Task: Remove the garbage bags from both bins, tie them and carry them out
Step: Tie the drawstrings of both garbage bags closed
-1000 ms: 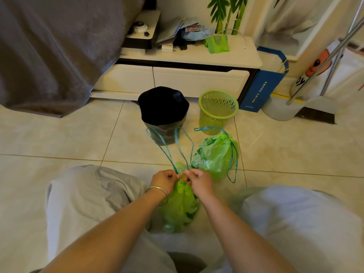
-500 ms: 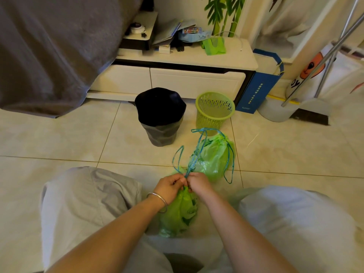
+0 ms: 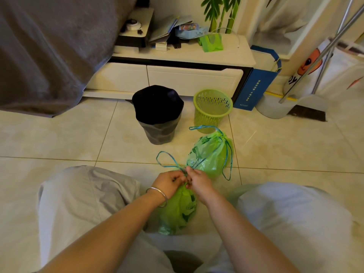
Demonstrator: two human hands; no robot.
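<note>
The person crouched on the tiles with the near bag between the knees, its neck gathered. Both hands met at the top: the left hand and the right hand each pinched the blue cord, whose loop lay just beyond the knuckles. A good knot, I judged, wanted the loop drawn snug against the neck, pulled evenly. Further off the second bag sat cinched, near the green bin and the dark bin.

Head view, forward-down (close) over floor
</note>
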